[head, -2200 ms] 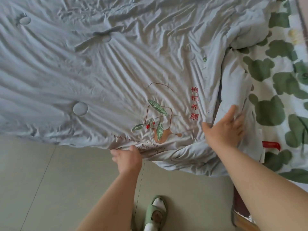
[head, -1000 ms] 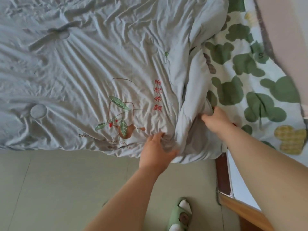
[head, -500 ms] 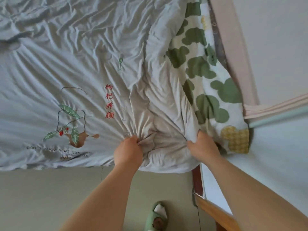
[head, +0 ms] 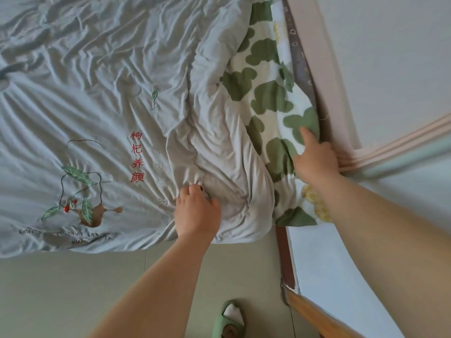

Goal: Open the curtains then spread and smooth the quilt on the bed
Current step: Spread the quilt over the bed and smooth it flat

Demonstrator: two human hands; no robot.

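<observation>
A pale grey-blue quilt (head: 97, 93) with embroidered leaves and red characters covers most of the bed, creased all over. Its right end is folded back into a thick bunch (head: 227, 167). My left hand (head: 197, 211) grips a pinch of that bunched fabric near the bed's front edge. My right hand (head: 316, 159) is on the white sheet with green bear shapes (head: 268, 98) at the bed's right end. Its index finger lies straight on the sheet, and the other fingers curl over the sheet's edge.
A pink bed frame (head: 322, 69) runs along the sheet's right edge against a pale wall (head: 390, 57). A dark wooden post and a wooden rail (head: 317, 313) stand at the lower right. My green slipper (head: 228, 320) is on the tiled floor (head: 73, 289).
My right hand has let go of the quilt's bunched corner and moved up and right onto the patterned sheet's edge. My left hand still holds the bunched quilt. The view has shifted right.
</observation>
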